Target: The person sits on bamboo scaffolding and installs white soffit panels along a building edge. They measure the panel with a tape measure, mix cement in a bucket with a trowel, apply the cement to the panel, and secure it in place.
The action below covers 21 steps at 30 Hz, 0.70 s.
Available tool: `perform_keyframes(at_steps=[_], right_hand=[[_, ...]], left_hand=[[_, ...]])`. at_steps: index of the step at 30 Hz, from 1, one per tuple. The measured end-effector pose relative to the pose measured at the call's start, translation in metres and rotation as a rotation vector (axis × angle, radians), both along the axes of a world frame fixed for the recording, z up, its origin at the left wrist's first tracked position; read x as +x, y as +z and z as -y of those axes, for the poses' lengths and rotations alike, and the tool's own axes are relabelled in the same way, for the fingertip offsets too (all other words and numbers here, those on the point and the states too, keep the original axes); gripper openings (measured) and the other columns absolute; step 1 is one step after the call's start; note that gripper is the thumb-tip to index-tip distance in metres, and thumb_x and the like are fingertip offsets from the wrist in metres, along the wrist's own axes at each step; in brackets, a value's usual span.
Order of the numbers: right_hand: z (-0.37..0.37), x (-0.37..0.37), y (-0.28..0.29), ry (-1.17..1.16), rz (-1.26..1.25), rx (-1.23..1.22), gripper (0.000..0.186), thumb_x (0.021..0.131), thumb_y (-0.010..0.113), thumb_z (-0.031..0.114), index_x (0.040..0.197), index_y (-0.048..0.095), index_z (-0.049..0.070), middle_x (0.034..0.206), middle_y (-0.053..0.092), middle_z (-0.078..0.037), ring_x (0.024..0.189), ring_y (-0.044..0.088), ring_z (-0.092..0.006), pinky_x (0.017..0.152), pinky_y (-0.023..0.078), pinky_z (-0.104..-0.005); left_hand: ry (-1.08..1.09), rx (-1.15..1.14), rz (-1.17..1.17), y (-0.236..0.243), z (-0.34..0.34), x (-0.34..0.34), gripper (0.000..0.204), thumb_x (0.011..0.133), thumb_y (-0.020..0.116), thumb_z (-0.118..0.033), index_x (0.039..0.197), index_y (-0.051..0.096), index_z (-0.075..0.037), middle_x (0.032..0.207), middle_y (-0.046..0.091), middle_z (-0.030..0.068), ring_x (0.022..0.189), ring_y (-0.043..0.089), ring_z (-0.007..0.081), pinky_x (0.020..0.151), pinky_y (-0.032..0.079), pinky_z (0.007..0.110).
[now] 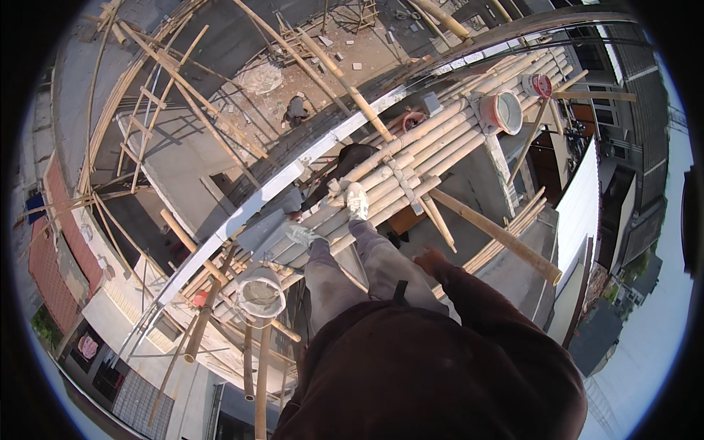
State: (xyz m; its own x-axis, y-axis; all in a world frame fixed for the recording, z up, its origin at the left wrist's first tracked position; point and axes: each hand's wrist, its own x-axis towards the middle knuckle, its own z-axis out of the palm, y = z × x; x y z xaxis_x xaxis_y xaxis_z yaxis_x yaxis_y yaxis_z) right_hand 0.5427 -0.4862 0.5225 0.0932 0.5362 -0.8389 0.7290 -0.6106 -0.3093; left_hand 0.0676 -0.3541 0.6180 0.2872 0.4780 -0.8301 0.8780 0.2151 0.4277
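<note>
The right arm (488, 297), in a dark sleeve, reaches forward past the torso (433, 367), the bare right hand (433, 263) low beside the right thigh (400, 275), its finger pose unclear, while the right foot (357, 202) stands ahead of the left foot (302, 234).

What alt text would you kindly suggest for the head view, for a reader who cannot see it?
A person in a dark top and grey trousers stands on a raised bamboo platform, right hand beside the thigh, left hand out of view; a bucket of grey material is at lower left, a pale bucket and red container at upper right.
</note>
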Motion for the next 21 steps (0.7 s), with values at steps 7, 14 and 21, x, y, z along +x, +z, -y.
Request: perform_keyframes(at_steps=[7, 14, 21], right_hand=[[0.046, 0.029, 0.005, -0.526, 0.011, -0.139, 0.048, 0.088, 0.068, 0.035, 0.121, 0.065, 0.001, 0.086, 0.071, -0.014, 0.079, 0.069, -0.0224, 0.073, 0.055, -0.034], [0.026, 0.032, -0.036, -0.433, 0.019, 0.093, 0.054, 0.086, 0.07, 0.04, 0.116, 0.064, -0.003, 0.087, 0.071, -0.018, 0.079, 0.07, -0.0229, 0.073, 0.053, -0.0367], [-0.114, 0.001, 0.072, -0.108, -0.085, 0.122, 0.065, 0.086, 0.067, 0.049, 0.126, 0.061, -0.002, 0.109, 0.07, -0.021, 0.102, 0.068, -0.0304, 0.091, 0.052, -0.0384]], left_hand=[[0.122, 0.052, 0.056, 0.007, 0.033, 0.005, 0.037, 0.089, 0.065, -0.03, 0.109, 0.064, 0.001, 0.092, 0.063, 0.0201, 0.09, 0.06, 0.0379, 0.083, 0.046, 0.042], [0.138, 0.103, 0.166, -0.015, 0.018, 0.03, 0.038, 0.087, 0.069, -0.028, 0.11, 0.063, 0.001, 0.094, 0.063, 0.0203, 0.093, 0.061, 0.0387, 0.085, 0.046, 0.042], [0.14, 0.209, 0.168, -0.027, 0.012, 0.016, 0.039, 0.085, 0.072, -0.027, 0.111, 0.063, 0.001, 0.095, 0.063, 0.0206, 0.096, 0.061, 0.0395, 0.088, 0.047, 0.042]])
